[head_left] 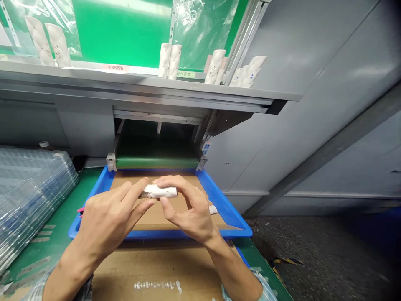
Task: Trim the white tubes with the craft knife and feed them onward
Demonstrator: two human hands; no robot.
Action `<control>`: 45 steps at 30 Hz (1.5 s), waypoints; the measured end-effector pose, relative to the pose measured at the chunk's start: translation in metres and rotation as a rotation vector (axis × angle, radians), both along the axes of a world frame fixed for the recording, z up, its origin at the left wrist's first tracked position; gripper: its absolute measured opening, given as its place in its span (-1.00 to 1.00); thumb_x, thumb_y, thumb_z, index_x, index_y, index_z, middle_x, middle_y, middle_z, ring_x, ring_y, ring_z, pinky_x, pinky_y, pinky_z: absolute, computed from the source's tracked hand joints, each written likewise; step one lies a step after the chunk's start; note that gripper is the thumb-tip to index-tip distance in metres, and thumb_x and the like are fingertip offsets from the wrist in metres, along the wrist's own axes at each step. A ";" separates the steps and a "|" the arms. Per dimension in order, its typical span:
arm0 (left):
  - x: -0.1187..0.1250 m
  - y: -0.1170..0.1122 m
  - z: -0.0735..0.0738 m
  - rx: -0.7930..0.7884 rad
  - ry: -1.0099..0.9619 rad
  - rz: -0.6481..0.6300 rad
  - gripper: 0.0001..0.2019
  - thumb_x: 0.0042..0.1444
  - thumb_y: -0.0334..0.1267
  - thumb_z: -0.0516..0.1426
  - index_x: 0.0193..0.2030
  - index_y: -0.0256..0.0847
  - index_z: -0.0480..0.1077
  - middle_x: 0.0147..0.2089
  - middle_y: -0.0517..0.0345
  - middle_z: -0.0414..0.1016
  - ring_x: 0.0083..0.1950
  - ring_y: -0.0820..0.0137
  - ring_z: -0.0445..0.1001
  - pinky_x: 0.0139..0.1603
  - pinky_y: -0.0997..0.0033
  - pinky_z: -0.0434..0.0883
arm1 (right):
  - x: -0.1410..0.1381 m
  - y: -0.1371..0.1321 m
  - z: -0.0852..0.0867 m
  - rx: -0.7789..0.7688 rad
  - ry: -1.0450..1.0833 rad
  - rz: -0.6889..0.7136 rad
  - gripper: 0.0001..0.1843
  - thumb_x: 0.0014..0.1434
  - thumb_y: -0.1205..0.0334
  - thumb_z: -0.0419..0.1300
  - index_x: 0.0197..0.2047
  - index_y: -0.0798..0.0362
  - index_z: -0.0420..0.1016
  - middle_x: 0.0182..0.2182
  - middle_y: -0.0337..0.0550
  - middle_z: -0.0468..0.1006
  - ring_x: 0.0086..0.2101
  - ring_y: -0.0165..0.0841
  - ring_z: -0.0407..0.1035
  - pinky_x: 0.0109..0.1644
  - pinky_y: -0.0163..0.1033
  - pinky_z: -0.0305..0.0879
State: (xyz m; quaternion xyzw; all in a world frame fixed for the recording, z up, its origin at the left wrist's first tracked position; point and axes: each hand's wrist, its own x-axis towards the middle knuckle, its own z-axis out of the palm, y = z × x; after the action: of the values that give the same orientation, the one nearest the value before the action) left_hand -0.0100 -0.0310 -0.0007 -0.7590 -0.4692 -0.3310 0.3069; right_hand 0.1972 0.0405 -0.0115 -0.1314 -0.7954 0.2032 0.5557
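Head view: The left hand and the right hand are working together above a blue plastic tray, and both are closed on a white patterned tube. The left fingers are pinching the tube's left end, where a small clear or metallic tip is showing. The right fingers are clamping over its top from the right, with the right thumb lying below it. The tube is lying level between the hands, over a cardboard liner in the tray. A small white piece is resting on the tray's right side, near the right hand. A small pink object is showing beside the left hand, partly hidden. A stack of clear plastic trays is standing on a green bench mat to the left. A green conveyor belt is running just behind the tray. Upright white tubes are standing on a metal shelf above.
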 end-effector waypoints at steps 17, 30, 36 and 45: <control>0.000 -0.003 0.001 0.007 0.031 0.048 -0.66 0.61 -0.04 0.03 0.21 -0.15 0.53 -0.21 0.21 0.73 -0.41 0.38 0.62 -0.40 0.26 0.21 | 0.001 -0.003 0.004 0.043 -0.014 -0.004 -0.62 0.28 0.50 0.28 0.12 -0.02 0.56 -0.02 -0.12 0.72 -0.02 -0.29 0.63 0.05 -0.22 0.58; 0.002 -0.006 0.003 0.044 0.084 0.081 -0.68 0.57 -0.05 0.09 0.19 -0.13 0.58 -0.46 0.29 0.46 -0.51 0.35 0.45 -0.43 0.22 0.13 | 0.003 -0.008 0.007 0.015 -0.035 -0.008 -0.60 0.22 0.48 0.26 0.09 -0.03 0.55 -0.05 -0.10 0.73 -0.06 -0.20 0.65 -0.10 -0.14 0.61; 0.002 -0.005 0.003 0.052 0.099 0.096 -0.68 0.57 -0.05 0.09 0.19 -0.14 0.57 -0.44 0.28 0.50 -0.51 0.34 0.47 -0.43 0.21 0.14 | 0.002 -0.008 0.008 0.023 -0.037 -0.009 -0.63 0.25 0.48 0.26 0.08 -0.03 0.55 -0.08 -0.11 0.73 -0.08 -0.22 0.65 -0.11 -0.15 0.60; 0.000 -0.001 -0.001 -0.001 -0.068 -0.072 -0.73 0.55 -0.09 0.14 0.18 -0.17 0.53 -0.21 0.22 0.73 -0.35 0.40 0.65 -0.33 0.32 0.30 | 0.003 -0.004 0.004 -0.043 -0.007 0.015 -0.65 0.28 0.43 0.28 0.10 -0.04 0.56 -0.06 -0.11 0.72 -0.08 -0.23 0.64 -0.07 -0.15 0.59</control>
State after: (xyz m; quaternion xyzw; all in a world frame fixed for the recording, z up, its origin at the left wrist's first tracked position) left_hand -0.0102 -0.0318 -0.0018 -0.7638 -0.4518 -0.3673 0.2784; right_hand 0.2003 0.0363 -0.0071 -0.1382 -0.7937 0.2240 0.5484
